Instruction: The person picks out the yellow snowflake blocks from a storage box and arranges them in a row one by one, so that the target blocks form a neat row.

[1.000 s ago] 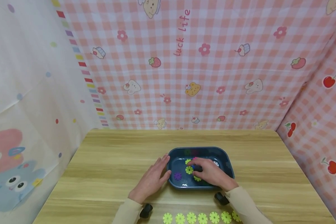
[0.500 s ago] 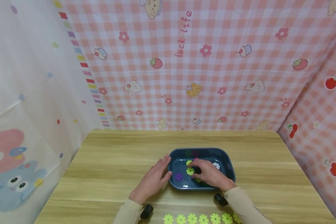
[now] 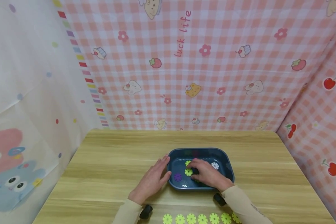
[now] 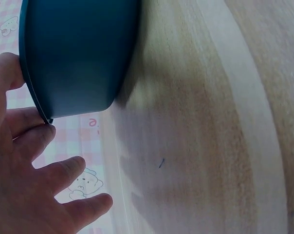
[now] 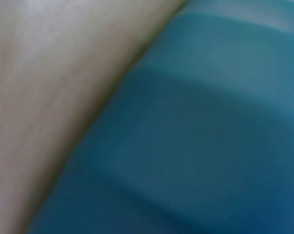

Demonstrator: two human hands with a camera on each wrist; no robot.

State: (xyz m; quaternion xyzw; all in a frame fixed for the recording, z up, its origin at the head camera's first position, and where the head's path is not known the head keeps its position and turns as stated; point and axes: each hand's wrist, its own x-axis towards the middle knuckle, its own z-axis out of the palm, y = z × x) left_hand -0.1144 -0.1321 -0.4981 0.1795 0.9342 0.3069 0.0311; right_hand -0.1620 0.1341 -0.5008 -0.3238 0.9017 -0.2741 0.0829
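Observation:
A dark blue tray [image 3: 184, 188] stands on the table with several toothed plastic discs inside. My left hand [image 3: 154, 179] lies at its left side. In the left wrist view, fingertips of the left hand [image 4: 35, 165] touch the tray rim [image 4: 32, 97], the other fingers spread. My right hand [image 3: 210, 174] reaches down into the tray, fingers bent, thumb and index fingertip apart beside a yellow-green disc [image 3: 188, 172]. I cannot tell whether it holds one. A purple disc [image 3: 177, 177] lies left, a white disc [image 3: 215, 165] right. The right wrist view is blurred tray wall [image 5: 186, 146].
Several yellow-green discs [image 3: 191, 218] lie in a row along the near part of the wooden table [image 3: 123, 149]. Black wrist cameras [image 3: 146, 212] sit by both sleeves. Checked cloth [image 3: 168, 71] hangs behind the table and at the right.
The right hand has shifted slightly within the tray, and the white disc shows more fully beside it. The left hand stays at the tray's side.

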